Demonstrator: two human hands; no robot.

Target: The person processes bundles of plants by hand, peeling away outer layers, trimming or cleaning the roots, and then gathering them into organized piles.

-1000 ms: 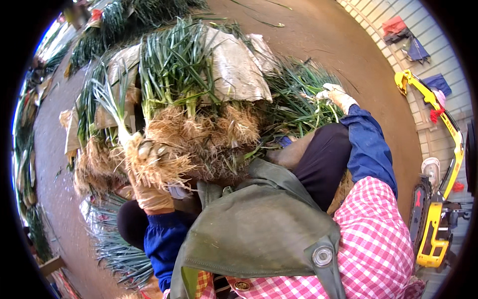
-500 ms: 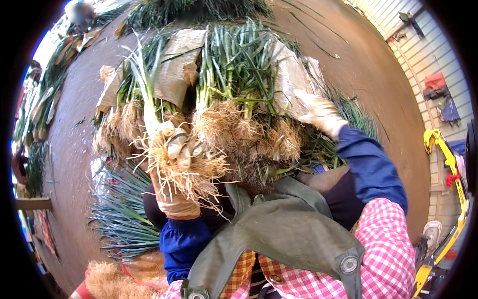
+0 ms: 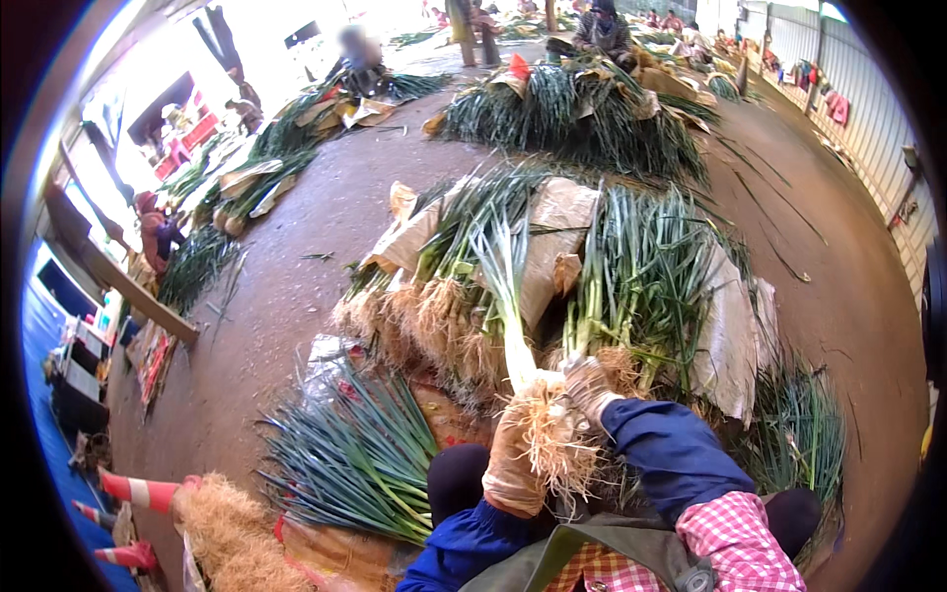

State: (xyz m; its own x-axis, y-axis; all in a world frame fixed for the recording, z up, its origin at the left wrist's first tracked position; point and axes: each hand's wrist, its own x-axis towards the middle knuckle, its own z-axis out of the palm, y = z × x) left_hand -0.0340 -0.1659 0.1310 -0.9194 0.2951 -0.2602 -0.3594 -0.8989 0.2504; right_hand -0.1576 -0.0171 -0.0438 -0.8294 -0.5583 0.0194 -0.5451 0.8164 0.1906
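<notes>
My left hand (image 3: 513, 462), in a pale glove, is closed around a bunch of green onions (image 3: 518, 345). Their white shanks and tan roots face me, and the leaves point away. Just right of those roots is my right hand (image 3: 590, 387), also gloved. Its fingers are curled at the lower end of pale stalks that run into the large green onion pile (image 3: 646, 261); the fingertips are partly hidden. More green onions with bushy roots (image 3: 434, 316) lie left of the pile.
Beige sheets (image 3: 725, 340) lie among the onions. Dark green leaves (image 3: 345, 454) spread at my left, beside a heap of tan roots (image 3: 232, 533). A second onion heap (image 3: 582, 113) lies beyond, with a person (image 3: 604, 35) behind it. A wooden beam (image 3: 138, 286) juts in at left.
My right hand has come from the beige sheet at right to the stalks beside the left hand's bunch. The view has tilted up and turned left, showing more of the floor and other people.
</notes>
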